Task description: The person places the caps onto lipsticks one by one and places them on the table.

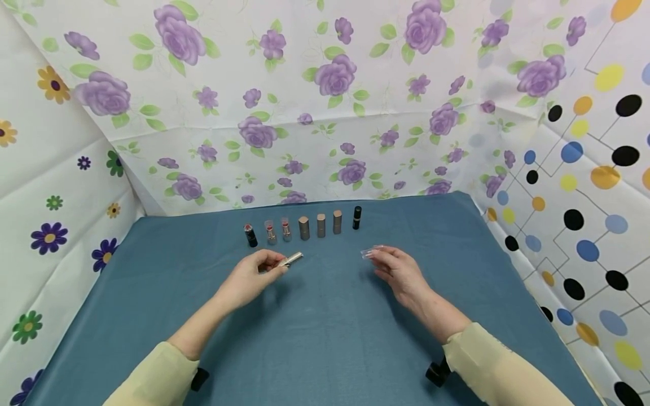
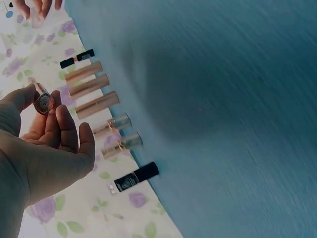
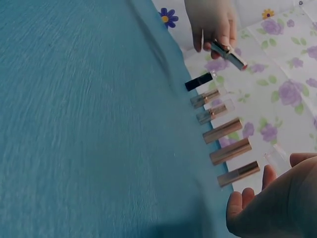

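My left hand (image 1: 249, 279) pinches a slim metallic lipstick (image 1: 291, 259) between thumb and fingers, tilted up to the right above the cloth. In the right wrist view the lipstick (image 3: 230, 55) shows a reddish tip at its outer end. Opposite it, my right hand (image 1: 401, 273) pinches a small clear plastic cap (image 1: 369, 252) by the fingertips, apart from the lipstick. Behind the hands stands a row of lipsticks: a black one (image 1: 251, 237) at the left, two clear-capped ones (image 1: 271, 233), several rose-brown tubes (image 1: 321, 226) and a black tube (image 1: 357, 218) at the right.
A blue cloth (image 1: 315, 338) covers the table. Flowered sheeting (image 1: 304, 129) rises behind it, with a dotted sheet (image 1: 584, 225) at the right and another flowered sheet (image 1: 66, 197) at the left. Black wrist straps show below both sleeves.
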Demonstrator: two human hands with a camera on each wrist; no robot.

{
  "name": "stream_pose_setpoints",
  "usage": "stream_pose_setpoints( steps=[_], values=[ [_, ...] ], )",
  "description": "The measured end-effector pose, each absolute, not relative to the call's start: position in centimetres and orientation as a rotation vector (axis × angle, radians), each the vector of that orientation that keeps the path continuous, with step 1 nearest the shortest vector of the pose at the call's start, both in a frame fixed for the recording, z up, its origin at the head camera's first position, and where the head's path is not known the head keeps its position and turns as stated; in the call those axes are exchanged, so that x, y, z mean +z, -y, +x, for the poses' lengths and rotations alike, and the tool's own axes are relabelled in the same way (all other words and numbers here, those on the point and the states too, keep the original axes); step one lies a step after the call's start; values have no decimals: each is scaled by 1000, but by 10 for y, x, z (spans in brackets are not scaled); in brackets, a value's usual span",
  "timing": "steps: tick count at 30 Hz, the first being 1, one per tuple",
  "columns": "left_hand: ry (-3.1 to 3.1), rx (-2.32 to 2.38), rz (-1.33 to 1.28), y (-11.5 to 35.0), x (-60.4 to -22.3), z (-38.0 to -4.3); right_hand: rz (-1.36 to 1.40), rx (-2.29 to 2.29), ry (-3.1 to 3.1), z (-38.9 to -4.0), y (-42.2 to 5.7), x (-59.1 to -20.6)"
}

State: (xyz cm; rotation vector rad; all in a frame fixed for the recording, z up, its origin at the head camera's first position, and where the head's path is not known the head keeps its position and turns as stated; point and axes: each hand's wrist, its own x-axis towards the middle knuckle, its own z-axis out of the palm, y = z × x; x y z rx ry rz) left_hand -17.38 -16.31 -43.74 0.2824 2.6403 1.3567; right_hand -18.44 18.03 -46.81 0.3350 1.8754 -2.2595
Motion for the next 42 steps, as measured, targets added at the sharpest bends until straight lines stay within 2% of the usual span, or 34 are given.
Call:
stream_pose_setpoints(
  steps=[22,42],
  values=[
    [-2494,1467,375,113,-437,-173,247,-2283,-1782,-175,-142,-467],
    [-2471,1490,410,105,-437,-175,195,-2265,-1725,-167,-124,-472]
  ],
)
